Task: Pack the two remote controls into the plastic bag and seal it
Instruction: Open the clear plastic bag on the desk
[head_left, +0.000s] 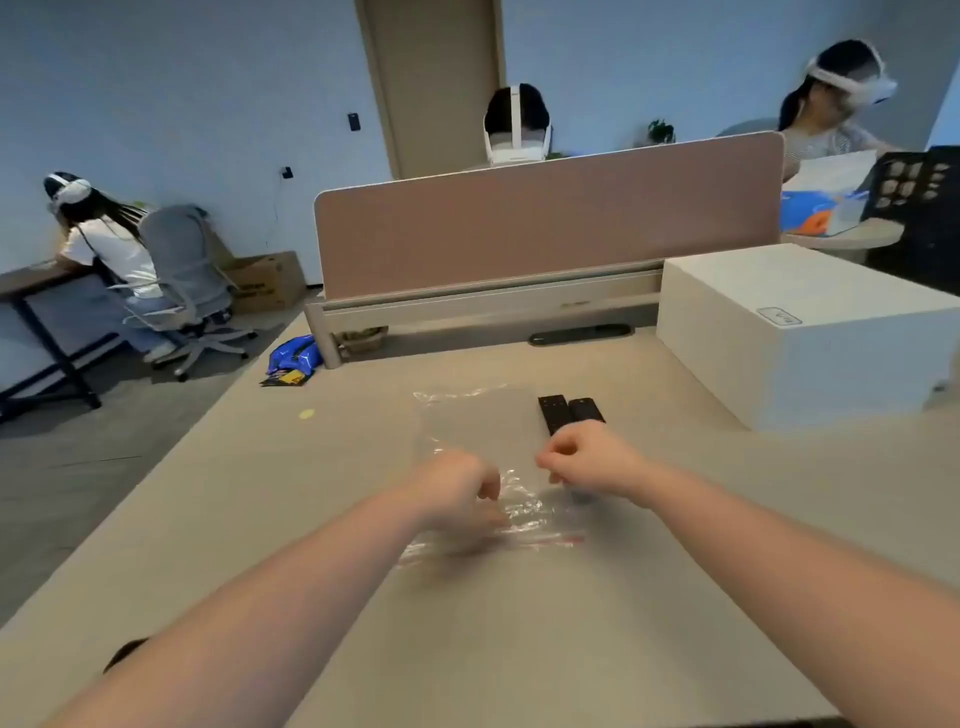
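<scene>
Fingers (545, 460) on 1 bag (475, 426), 2 remotes (569, 413)

Pale blue walls (182, 93) enclose the room; a beige door (436, 83) stands at 12 o'clock; grey floor (62, 467) spreads at 9 o'clock. A pink divider panel (545, 228) backs the beige desk (311, 493); a white box (800, 332) sits at 2 o'clock; a grey swivel chair (182, 280) and cardboard box (265, 283) stand at 10 o'clock; 3 people wearing headsets sit around.
</scene>
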